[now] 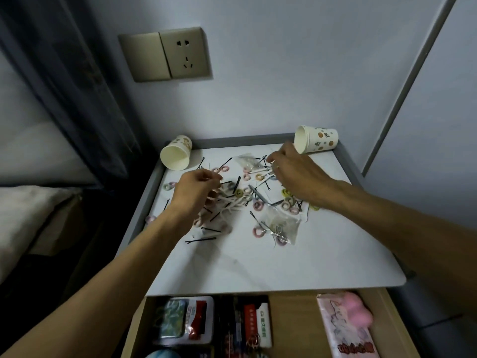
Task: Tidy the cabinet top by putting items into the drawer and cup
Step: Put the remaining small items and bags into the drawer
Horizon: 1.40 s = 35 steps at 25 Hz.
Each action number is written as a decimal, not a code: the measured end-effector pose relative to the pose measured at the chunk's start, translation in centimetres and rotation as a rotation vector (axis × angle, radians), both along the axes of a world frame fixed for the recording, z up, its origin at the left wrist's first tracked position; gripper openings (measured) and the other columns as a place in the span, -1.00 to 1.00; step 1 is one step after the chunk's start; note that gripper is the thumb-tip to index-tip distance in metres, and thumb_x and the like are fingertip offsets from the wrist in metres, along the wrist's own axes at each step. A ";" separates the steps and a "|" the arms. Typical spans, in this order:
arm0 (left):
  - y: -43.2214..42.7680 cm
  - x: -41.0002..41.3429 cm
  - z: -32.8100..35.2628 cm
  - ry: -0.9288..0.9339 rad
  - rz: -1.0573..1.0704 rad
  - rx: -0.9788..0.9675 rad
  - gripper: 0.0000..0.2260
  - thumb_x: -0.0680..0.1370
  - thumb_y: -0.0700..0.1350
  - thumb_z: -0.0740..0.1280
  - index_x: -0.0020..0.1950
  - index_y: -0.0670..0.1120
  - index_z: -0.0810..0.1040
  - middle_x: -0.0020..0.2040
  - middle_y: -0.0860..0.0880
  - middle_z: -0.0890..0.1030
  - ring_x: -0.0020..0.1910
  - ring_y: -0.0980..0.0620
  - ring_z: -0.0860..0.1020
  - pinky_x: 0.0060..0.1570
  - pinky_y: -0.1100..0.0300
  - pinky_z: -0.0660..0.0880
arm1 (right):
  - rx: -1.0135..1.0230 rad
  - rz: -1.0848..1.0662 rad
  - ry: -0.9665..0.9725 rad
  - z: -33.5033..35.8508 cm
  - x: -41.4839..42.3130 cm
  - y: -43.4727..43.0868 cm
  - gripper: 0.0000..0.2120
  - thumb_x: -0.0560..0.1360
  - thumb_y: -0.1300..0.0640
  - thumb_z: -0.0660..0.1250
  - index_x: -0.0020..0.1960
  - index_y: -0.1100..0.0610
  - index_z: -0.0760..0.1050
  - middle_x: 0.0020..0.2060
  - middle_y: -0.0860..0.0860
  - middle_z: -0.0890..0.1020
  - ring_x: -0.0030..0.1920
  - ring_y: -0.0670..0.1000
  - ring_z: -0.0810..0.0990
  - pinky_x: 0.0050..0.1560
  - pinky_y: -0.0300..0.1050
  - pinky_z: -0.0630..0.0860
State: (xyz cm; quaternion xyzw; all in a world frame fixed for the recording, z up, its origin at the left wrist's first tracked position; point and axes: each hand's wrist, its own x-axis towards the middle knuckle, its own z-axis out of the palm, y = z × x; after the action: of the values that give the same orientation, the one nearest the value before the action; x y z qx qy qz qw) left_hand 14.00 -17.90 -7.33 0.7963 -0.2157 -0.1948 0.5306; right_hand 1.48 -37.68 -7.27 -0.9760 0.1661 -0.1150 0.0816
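The open drawer [296, 329] sits at six o'clock. On the surface [322, 254], light, slippery bobby pins [204, 239] lie centrally; left hand [196, 192] clamps cotton swabs [232, 202], right hand [296, 174] pinches a pin, best held mid-length.

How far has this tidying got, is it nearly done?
Barely begun. Done: the drawer is open. In hand: the left hand seems to bunch white sticks, and the right hand reaches into the pile. Left: both paper cups lie tipped over, and hair ties and bobby pins cover the cabinet top.
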 end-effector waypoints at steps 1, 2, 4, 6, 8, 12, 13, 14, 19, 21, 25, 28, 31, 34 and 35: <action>0.5 -0.1 0.3 0.095 0.035 -0.062 -0.88 0.58 -0.29 0.29 -0.08 -0.14 0.60 -0.18 -0.08 0.62 -0.34 0.01 0.52 -0.48 0.32 0.43 | 0.049 0.064 0.047 0.5 0.0 1.0 -0.76 0.61 0.21 0.13 0.25 0.16 0.42 0.12 0.07 0.35 -0.11 0.13 0.53 -0.09 0.03 0.51; 1.0 0.0 0.5 0.121 0.056 -0.080 -0.87 0.58 -0.30 0.28 -0.08 -0.15 0.59 -0.17 -0.09 0.62 -0.35 0.01 0.52 -0.45 0.29 0.44 | 0.082 0.096 0.103 0.8 0.1 1.9 -0.79 0.61 0.16 0.12 0.20 0.15 0.43 0.10 0.06 0.34 -0.12 0.12 0.52 -0.08 0.04 0.50; 2.5 0.8 0.9 0.052 0.074 -0.043 -0.86 0.56 -0.29 0.30 -0.12 -0.09 0.59 -0.13 -0.09 0.64 -0.35 0.02 0.53 -0.35 0.20 0.44 | 0.058 0.071 0.196 1.0 0.5 3.5 -0.81 0.61 0.08 0.18 0.00 0.19 0.47 0.02 0.09 0.36 -0.17 0.13 0.52 -0.11 0.05 0.49; 4.2 2.3 1.0 -0.139 0.104 0.056 -0.86 0.53 -0.22 0.35 -0.16 0.01 0.59 -0.13 -0.04 0.67 -0.30 0.02 0.59 -0.27 0.15 0.50 | 0.008 -0.011 0.241 0.8 0.9 4.1 -0.68 0.57 -0.02 0.29 -0.26 0.15 0.40 -0.09 0.11 0.42 -0.22 0.13 0.49 -0.20 -0.04 0.41; 6.1 3.7 1.1 -0.319 0.143 0.229 -0.92 0.50 -0.10 0.37 -0.16 0.08 0.59 -0.14 0.02 0.67 -0.18 -0.03 0.64 -0.14 0.06 0.61 | -0.002 -0.081 0.259 0.6 1.4 4.4 -0.63 0.52 -0.06 0.34 -0.35 0.09 0.32 -0.16 0.09 0.49 -0.21 0.11 0.45 -0.22 -0.10 0.32; 7.4 4.1 0.4 -0.445 0.050 0.570 -0.90 0.49 -0.02 0.34 -0.02 0.10 0.60 -0.01 -0.05 0.66 -0.03 -0.15 0.62 0.00 0.00 0.59 | 0.018 -0.161 0.309 0.5 2.4 5.2 -0.81 0.54 0.04 0.28 -0.21 0.10 0.45 -0.03 0.12 0.61 -0.07 0.15 0.55 -0.18 -0.11 0.32; 7.2 3.9 0.0 -0.491 0.034 0.633 -0.87 0.50 -0.02 0.34 0.02 0.07 0.60 0.02 -0.08 0.65 0.01 -0.17 0.60 0.02 0.03 0.56 | 0.008 -0.174 0.316 0.5 2.4 5.4 -0.84 0.55 0.07 0.27 -0.16 0.11 0.49 -0.01 0.12 0.62 -0.03 0.16 0.57 -0.17 -0.11 0.32; 6.9 3.7 -0.4 -0.539 0.026 0.676 -0.86 0.51 -0.03 0.34 0.04 0.04 0.59 0.04 -0.10 0.64 0.02 -0.19 0.59 0.00 0.05 0.54 | -0.004 -0.185 0.310 0.6 2.4 5.6 -0.84 0.56 0.08 0.25 -0.12 0.13 0.52 -0.01 0.12 0.62 -0.01 0.17 0.58 -0.17 -0.11 0.33; 5.1 3.3 -2.4 -0.608 0.017 0.714 -0.75 0.53 0.02 0.38 0.09 -0.12 0.56 0.02 -0.18 0.63 -0.02 -0.21 0.59 -0.06 0.02 0.55 | 0.005 -0.182 0.159 2.0 2.1 6.0 -0.79 0.58 0.11 0.19 -0.19 0.16 0.40 -0.26 0.06 0.50 -0.16 0.21 0.52 -0.26 -0.08 0.28; 4.6 3.4 -2.7 -0.610 0.041 0.671 -0.80 0.53 -0.09 0.35 0.09 -0.15 0.55 0.03 -0.21 0.61 -0.02 -0.24 0.58 -0.06 -0.01 0.56 | -0.041 -0.127 0.063 2.1 2.1 6.5 -0.82 0.59 0.08 0.19 -0.03 0.18 0.49 -0.16 0.08 0.60 -0.12 0.21 0.56 -0.21 -0.06 0.34; 4.1 3.3 -2.0 -0.607 -0.008 0.685 -0.78 0.54 -0.10 0.33 0.13 -0.18 0.56 0.07 -0.23 0.59 0.00 -0.25 0.58 -0.04 -0.05 0.58 | 0.073 -0.014 -0.126 1.9 1.9 7.7 -0.86 0.58 0.08 0.21 0.03 0.09 0.51 -0.07 0.01 0.64 -0.09 0.10 0.57 -0.19 -0.06 0.39; 3.7 2.7 -1.1 -0.690 -0.029 0.703 -0.75 0.52 -0.19 0.27 0.20 -0.14 0.49 0.06 -0.24 0.58 -0.02 -0.27 0.55 -0.07 -0.06 0.55 | 0.194 0.028 -0.130 1.6 1.1 8.0 -0.88 0.56 0.04 0.27 0.04 0.04 0.52 -0.06 -0.01 0.64 -0.13 0.06 0.60 -0.14 -0.05 0.48; 3.7 1.8 0.7 -0.687 -0.008 0.572 -0.63 0.51 -0.27 0.23 0.27 0.03 0.47 0.01 -0.23 0.60 -0.13 -0.23 0.57 -0.16 -0.04 0.57 | 0.289 0.015 -0.131 1.5 -0.2 8.4 -0.91 0.54 0.01 0.31 -0.02 0.01 0.53 -0.13 -0.04 0.64 -0.14 0.02 0.62 -0.09 -0.01 0.52; 4.4 -0.3 3.9 -0.487 -0.040 0.369 -0.67 0.54 -0.31 0.17 0.09 0.04 0.61 -0.16 -0.15 0.63 -0.34 -0.09 0.61 -0.36 0.12 0.60 | 0.572 -0.021 -0.210 3.0 -2.3 9.3 -0.92 0.50 0.05 0.36 -0.16 0.02 0.54 -0.26 -0.10 0.63 -0.21 -0.06 0.58 -0.16 -0.05 0.49; 4.9 -1.4 5.0 -0.406 -0.070 0.336 -0.69 0.56 -0.31 0.17 0.01 0.00 0.64 -0.21 -0.13 0.64 -0.39 -0.02 0.60 -0.40 0.20 0.58 | 0.686 -0.035 -0.220 3.8 -3.4 9.9 -0.89 0.50 0.06 0.37 -0.19 0.03 0.55 -0.31 -0.10 0.62 -0.31 -0.10 0.55 -0.23 -0.10 0.46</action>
State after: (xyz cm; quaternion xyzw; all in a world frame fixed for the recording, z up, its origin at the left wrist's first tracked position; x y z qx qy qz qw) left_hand 12.63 -13.02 -2.36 0.8880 -0.3095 -0.0825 0.3299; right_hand -1.96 -27.79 -3.44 -0.8705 0.2020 -0.1583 0.4199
